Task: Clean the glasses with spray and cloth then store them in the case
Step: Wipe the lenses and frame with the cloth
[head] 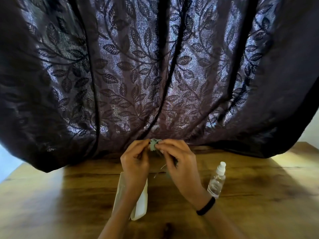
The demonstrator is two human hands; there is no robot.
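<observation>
While both my hands are raised over the wooden table (259,204), my left hand (134,159) and right hand (179,161) have their fingers curled, and the fingertips of both pinch a small grey-green cloth (154,145) with a zigzag edge. The glasses (162,168) are up between my palms, left of the spray bottle (216,181). Only a thin bit of wire frame shows below the cloth, so I cannot tell which way they point or how their long axis runs. The spray bottle is clear with a white cap. Its long axis runs from me toward the dark leaf-patterned curtain (155,66), cap end farthest from me; I can read no label on it, and its contents look clear. Further left of the bottle, under my left forearm, lies the pale case (140,202), its length also running away from me; I cannot tell whether anything is inside. A black band (206,208) circles my right wrist, just beside the bottle's base.
</observation>
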